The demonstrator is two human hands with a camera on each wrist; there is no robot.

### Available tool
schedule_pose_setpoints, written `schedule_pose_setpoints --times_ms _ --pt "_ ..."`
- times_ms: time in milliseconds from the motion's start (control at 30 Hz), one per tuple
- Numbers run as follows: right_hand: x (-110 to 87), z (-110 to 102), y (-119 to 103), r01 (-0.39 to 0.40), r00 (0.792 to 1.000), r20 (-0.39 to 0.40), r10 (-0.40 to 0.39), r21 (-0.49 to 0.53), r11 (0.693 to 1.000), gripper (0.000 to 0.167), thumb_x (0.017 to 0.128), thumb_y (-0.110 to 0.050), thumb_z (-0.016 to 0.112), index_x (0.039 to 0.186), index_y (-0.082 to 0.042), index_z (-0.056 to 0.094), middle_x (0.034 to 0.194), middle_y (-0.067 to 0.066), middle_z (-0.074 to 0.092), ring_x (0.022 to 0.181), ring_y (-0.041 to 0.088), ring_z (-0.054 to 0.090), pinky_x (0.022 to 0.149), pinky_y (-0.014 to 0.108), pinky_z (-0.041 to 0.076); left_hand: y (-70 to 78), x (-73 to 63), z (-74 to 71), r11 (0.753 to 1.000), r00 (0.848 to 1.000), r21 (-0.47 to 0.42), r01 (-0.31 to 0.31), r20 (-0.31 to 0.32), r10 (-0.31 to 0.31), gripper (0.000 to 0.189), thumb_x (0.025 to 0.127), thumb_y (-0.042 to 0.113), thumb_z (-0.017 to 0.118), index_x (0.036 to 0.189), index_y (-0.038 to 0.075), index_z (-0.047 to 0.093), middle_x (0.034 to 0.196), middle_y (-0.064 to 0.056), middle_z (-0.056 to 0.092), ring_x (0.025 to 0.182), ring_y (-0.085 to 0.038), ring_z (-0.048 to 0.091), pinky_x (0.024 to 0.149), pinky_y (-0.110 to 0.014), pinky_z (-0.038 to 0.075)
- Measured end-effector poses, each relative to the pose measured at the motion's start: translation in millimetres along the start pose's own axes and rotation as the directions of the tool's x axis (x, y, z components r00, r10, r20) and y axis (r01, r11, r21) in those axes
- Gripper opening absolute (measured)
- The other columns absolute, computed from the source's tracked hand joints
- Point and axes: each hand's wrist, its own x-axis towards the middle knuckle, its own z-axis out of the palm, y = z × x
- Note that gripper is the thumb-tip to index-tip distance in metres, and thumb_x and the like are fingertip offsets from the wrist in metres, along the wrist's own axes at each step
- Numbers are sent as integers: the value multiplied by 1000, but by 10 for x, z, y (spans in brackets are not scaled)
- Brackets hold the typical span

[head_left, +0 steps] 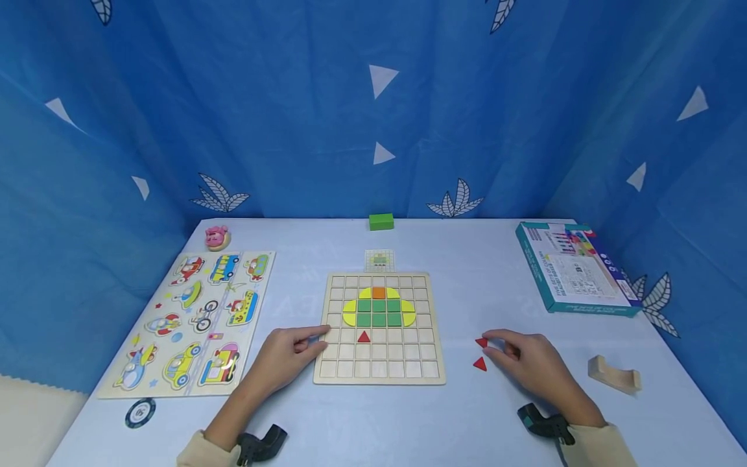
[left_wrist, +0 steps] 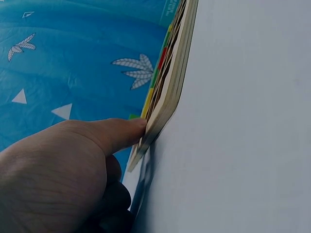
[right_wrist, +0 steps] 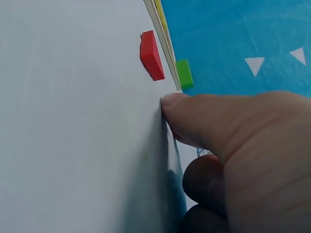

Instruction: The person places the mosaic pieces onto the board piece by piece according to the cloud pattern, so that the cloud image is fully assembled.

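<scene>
A wooden grid board [head_left: 379,373] lies mid-table, bearing green and orange squares, yellow rounded pieces and one red triangle [head_left: 364,337]. My left hand [head_left: 284,353] touches the board's left edge with thumb and index fingertips set apart; in the left wrist view the thumb [left_wrist: 124,132] rests against the board's side [left_wrist: 170,99]. To the right of the board, my right hand [head_left: 528,363] pinches a small red triangular piece [head_left: 481,342] between thumb and index finger. Another red triangular piece [head_left: 480,364] lies just below it. In the right wrist view the thumb [right_wrist: 194,114] hides the pinched piece.
A vehicle puzzle board [head_left: 192,331] covers the table's left side, with a round chip [head_left: 140,412] in front and a pink figure [head_left: 217,237] behind. A pattern card [head_left: 379,261] and green block [head_left: 381,222] stand at the back. Rightward are a box [head_left: 583,275] and wooden holder [head_left: 614,375].
</scene>
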Motion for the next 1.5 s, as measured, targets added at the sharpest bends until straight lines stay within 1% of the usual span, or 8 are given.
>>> schedule_pose_setpoints --times_ms 200,333,500,700,933,1100,1300,1500 --pt "2 -8 -25 -3 1000 6 3 2 1000 27 88 -25 82 113 -17 75 57 -10 41 51 8 40 49 25 32 12 -5 -3 1000 1000 -1 21 14 -21 28 93 25 79 121 21 78 50 14 31 47 -3 25 50 -22 24" --pt "23 -12 -27 11 1000 13 -11 -7 1000 23 89 -25 81 109 -19 73 57 -11 41 50 8 40 49 24 32 14 -8 -8 1000 1000 2 13 8 -13 29 92 25 79 120 21 78 50 14 30 47 -3 24 49 -23 24" --pt "37 -4 -57 26 999 32 -26 -7 1000 24 91 -25 79 112 -19 68 59 -10 41 50 7 39 49 24 32 17 -2 -7 1000 1000 7 9 7 -9 29 92 25 79 121 21 78 49 14 30 46 -3 24 49 -23 24" --pt "87 29 -208 51 998 42 -52 30 998 26 93 -24 78 115 -18 67 60 -10 41 50 6 38 48 24 31 40 11 -4 1000 1000 14 12 8 -12 28 92 25 79 120 21 78 49 14 32 45 -3 26 49 -23 25" --pt "220 105 -436 102 987 118 -107 47 994 20 96 -28 74 113 -21 67 59 -12 44 51 5 41 49 24 32 41 0 -5 1000 1000 12 13 9 -13 28 92 25 79 121 21 78 49 14 31 45 -3 26 49 -22 24" --pt "346 188 -656 204 964 162 -211 60 977 21 96 -30 74 114 -24 67 60 -14 42 52 3 39 51 23 31 34 -4 -5 1000 1000 5 17 13 -17 28 93 25 78 120 21 78 49 14 31 46 -3 25 49 -22 24" --pt "518 329 -893 303 924 219 -313 77 950 22 97 -35 72 116 -26 67 61 -15 43 52 3 39 51 23 32 27 -3 -1 1000 1000 3 22 17 -22 28 93 25 78 121 22 78 49 14 30 46 -3 25 50 -22 24" --pt "703 458 -1068 390 881 246 -404 104 915 20 97 -37 72 115 -29 68 60 -15 45 52 3 44 51 23 35 34 -3 -3 1000 999 -2 30 18 -30 29 92 25 79 121 22 78 49 14 31 45 -3 26 49 -22 24"
